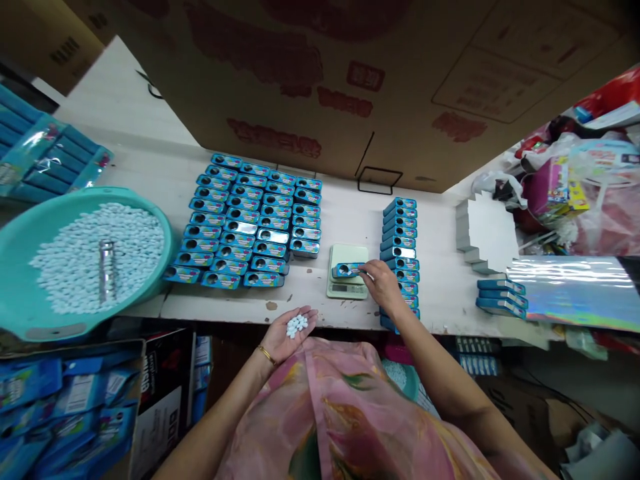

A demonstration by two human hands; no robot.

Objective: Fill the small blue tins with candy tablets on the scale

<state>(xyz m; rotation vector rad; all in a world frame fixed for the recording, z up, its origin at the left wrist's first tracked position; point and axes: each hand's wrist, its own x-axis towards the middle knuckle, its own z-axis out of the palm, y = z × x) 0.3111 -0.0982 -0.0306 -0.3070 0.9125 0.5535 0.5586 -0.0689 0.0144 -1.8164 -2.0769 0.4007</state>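
Note:
My left hand [290,331] lies palm up by the table's front edge, fingers stretched out, with a small heap of pale blue candies [297,325] on the palm. My right hand [384,285] pinches the right end of a small blue tin [346,269] with a round hole in its top. That tin is at the pale green kitchen scale [349,254]; whether it rests on the pan or hovers just over it, I cannot tell. The scale's display is too small to read. Beside my right wrist runs a column of similar blue tins [403,232].
Several rows of blue tins [234,238] cover the table left of the scale. A turquoise basin [163,220] holds many candies and a metal cylinder [107,267]. A large cardboard box [320,87] blocks the back. White card [490,227] and three stacked tins [501,297] lie right.

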